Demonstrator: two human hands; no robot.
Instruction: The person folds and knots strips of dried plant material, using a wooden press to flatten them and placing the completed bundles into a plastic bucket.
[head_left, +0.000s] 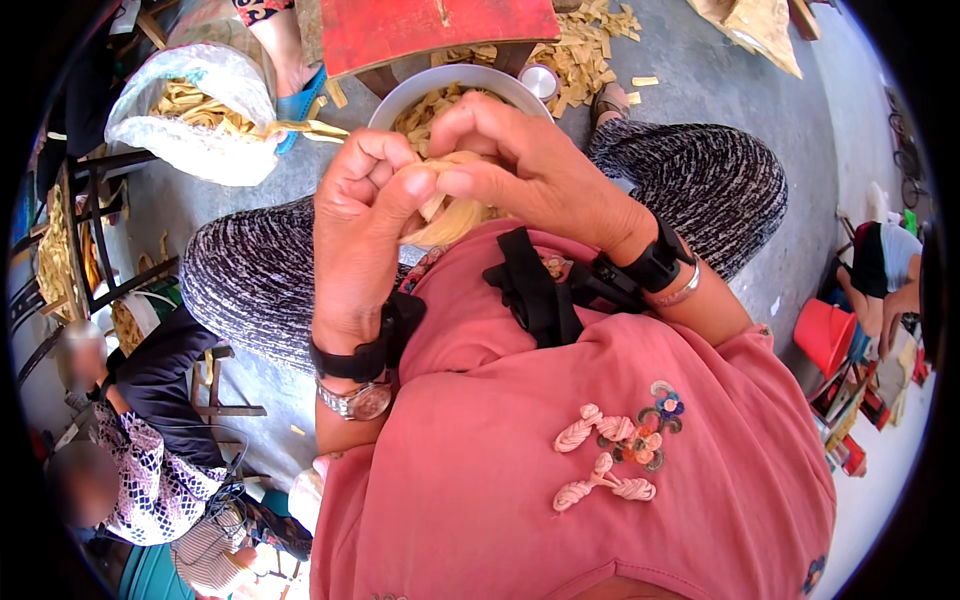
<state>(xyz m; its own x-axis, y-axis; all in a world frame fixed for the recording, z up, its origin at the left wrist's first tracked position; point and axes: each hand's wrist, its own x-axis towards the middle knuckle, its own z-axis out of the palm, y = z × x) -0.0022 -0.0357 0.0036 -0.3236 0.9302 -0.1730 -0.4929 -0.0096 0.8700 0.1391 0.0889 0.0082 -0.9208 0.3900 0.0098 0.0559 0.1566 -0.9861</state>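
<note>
Both of my hands are raised together in front of my lap. A pale yellow, pliable strip (450, 223) is bent between my fingertips, its loose part hanging below them. My left hand (358, 191) pinches it between thumb and fingers. On the other side my right hand (536, 165) grips it, thumb tip close to the left thumb and index finger arched above. The fingers partly hide the fold. Just beyond and beneath my hands stands a pale round basin (384, 112) that contains similar yellow pieces (420, 120).
A red-topped stool or low table (439, 31) stands beyond the basin, next to a small round lidded container (540, 81). Yellow pieces (585, 45) lie heaped on the floor. A white plastic sack (247, 161) holds more strips. Someone (150, 472) sits at left; a red bucket (825, 336) is at right.
</note>
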